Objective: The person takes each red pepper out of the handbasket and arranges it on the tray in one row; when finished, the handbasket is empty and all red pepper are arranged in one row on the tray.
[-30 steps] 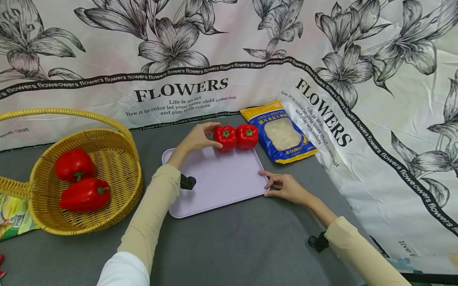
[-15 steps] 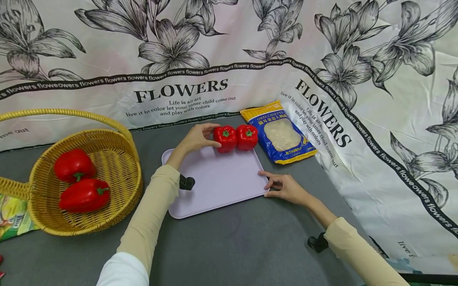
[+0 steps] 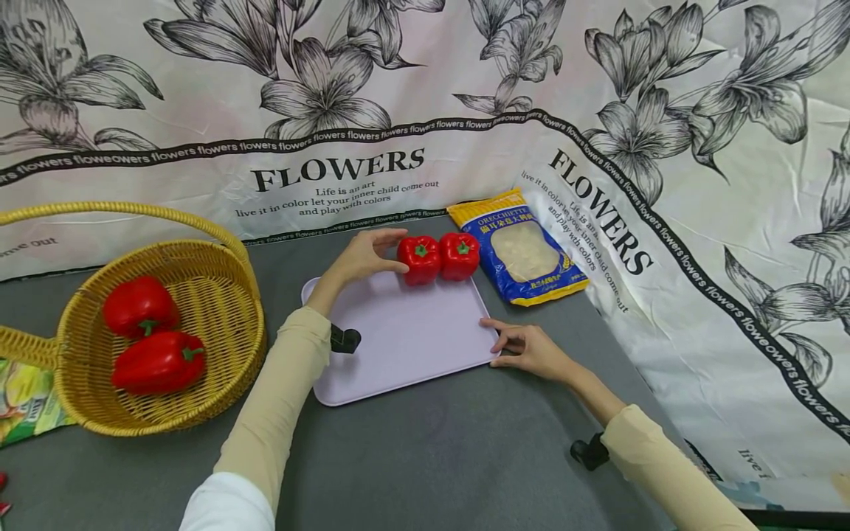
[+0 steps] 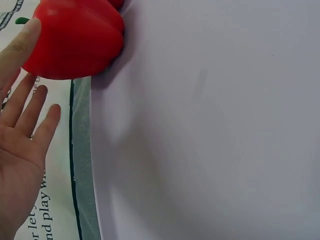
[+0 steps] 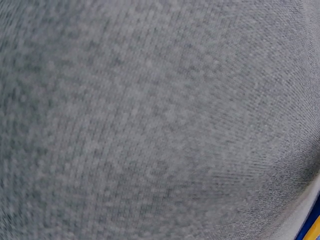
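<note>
Two glossy red bell peppers stand side by side at the back edge of a pale lilac tray [image 3: 405, 339]. In the head view my left hand [image 3: 361, 259] is at the left pepper [image 3: 420, 259], with the thumb in front and the fingers behind. The left wrist view shows the left hand [image 4: 22, 150] with straight, spread fingers, its thumb tip overlapping the pepper [image 4: 75, 42]. The other pepper [image 3: 459, 257] sits just right of it. My right hand [image 3: 531, 350] rests its fingertips at the tray's right rim. The right wrist view shows mostly grey cloth [image 5: 150, 120], not the hand.
A yellow wicker basket [image 3: 229, 346] with a tall handle stands left, holding two red peppers [image 3: 159, 361]. Behind it lies a green packet [image 3: 26, 402]. A blue and yellow orecchiette bag [image 3: 521, 251] lies right of the tray, against a flower-printed cloth [image 3: 465, 166].
</note>
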`<state>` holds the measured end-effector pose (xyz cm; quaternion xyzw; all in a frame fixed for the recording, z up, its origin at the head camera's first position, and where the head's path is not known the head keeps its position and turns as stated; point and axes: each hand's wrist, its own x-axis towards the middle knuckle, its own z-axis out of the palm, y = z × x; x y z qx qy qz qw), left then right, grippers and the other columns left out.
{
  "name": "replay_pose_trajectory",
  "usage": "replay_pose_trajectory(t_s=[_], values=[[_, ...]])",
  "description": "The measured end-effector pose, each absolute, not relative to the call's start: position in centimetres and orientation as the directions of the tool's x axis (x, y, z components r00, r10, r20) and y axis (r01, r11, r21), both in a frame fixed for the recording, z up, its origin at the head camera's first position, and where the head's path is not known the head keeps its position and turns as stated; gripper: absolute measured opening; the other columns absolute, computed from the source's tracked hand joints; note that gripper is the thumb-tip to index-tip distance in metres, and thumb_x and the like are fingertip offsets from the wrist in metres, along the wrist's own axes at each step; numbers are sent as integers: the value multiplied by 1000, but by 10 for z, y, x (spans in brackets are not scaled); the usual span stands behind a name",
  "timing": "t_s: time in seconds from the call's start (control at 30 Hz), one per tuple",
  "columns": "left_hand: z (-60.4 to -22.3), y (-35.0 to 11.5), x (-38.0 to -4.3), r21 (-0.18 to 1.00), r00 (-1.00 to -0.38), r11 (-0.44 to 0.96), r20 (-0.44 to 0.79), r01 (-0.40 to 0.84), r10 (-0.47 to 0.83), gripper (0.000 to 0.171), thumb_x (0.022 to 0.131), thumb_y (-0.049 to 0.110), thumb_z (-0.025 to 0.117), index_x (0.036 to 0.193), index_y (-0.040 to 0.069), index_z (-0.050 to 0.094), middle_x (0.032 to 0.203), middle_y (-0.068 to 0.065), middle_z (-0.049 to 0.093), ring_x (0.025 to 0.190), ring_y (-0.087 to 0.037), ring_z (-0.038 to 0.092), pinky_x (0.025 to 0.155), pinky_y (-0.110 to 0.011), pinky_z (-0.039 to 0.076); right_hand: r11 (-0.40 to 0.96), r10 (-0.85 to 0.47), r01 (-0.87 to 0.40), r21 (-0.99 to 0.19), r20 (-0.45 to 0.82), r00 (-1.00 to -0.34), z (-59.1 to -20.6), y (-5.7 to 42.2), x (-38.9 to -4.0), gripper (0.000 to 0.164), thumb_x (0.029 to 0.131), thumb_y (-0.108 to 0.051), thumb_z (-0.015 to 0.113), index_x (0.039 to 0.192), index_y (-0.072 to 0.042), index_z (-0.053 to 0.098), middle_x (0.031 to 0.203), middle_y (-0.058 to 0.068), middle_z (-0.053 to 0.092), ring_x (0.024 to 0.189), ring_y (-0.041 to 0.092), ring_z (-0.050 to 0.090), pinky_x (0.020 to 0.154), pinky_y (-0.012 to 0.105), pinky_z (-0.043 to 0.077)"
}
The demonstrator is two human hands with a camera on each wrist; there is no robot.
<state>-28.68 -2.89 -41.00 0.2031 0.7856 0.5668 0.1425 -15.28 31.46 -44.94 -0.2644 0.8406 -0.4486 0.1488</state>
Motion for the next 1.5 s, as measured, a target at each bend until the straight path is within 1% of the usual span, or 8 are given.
replay_pose_trajectory(t_s=[0.2,0.33,0.47,0.7,0.97,1.17,1.33,1.5], values=[[-408,-35,-278,957,-903,236,52,166,426,64,78,6,79,136,3,52,140,-12,51,131,-25,46,106,-40,39,463,-580,-311,-830,-19,-814,-446,314,-152,12,80,-5,76,87,-7,67,143,17,45,136,33,35,96,35,45],[-406,-38,-272,958,-929,242,55,152,366,60,79,7,78,134,2,54,138,-12,53,127,-25,50,105,-39,40,465,-581,-309,-830,-22,-814,-447,314,-152,12,79,-5,77,86,-7,67,143,17,45,136,33,35,95,33,45],[-404,-40,-268,961,-942,232,67,150,328,57,79,7,78,131,0,55,135,-14,55,125,-26,52,104,-41,40,465,-585,-318,-826,-17,-811,-448,314,-151,12,79,-5,77,87,-7,67,143,17,45,135,33,36,94,32,46],[-392,-44,-255,964,-950,222,76,148,303,50,79,7,79,126,5,61,132,-10,58,123,-23,54,101,-37,44,471,-575,-300,-829,-31,-818,-450,316,-151,12,80,-5,76,87,-7,67,143,18,45,135,35,35,94,32,46],[-377,-59,-235,964,-948,216,80,152,309,48,81,6,76,126,2,60,132,-10,58,122,-23,55,99,-39,46,469,-569,-283,-837,-41,-821,-449,315,-152,12,80,-5,76,87,-7,67,144,18,44,135,35,35,94,34,46],[-373,-73,-224,963,-945,228,66,145,320,46,81,7,77,124,6,62,131,-8,59,120,-20,56,94,-36,49,468,-573,-274,-840,-53,-818,-446,314,-152,12,81,-5,75,89,-7,67,145,18,42,134,36,36,95,33,45],[-369,-84,-217,978,-928,168,56,126,368,46,82,4,75,126,2,60,131,-11,58,121,-24,55,93,-36,50,467,-577,-277,-840,-52,-815,-447,313,-153,12,81,-5,75,89,-7,67,145,18,42,135,36,36,95,33,45],[-366,-94,-209,985,-907,147,23,93,420,47,84,5,73,128,1,58,133,-13,57,122,-23,54,95,-36,49,464,-576,-288,-838,-39,-816,-447,312,-153,13,80,-5,76,88,-6,67,144,18,43,134,36,36,94,32,46]])
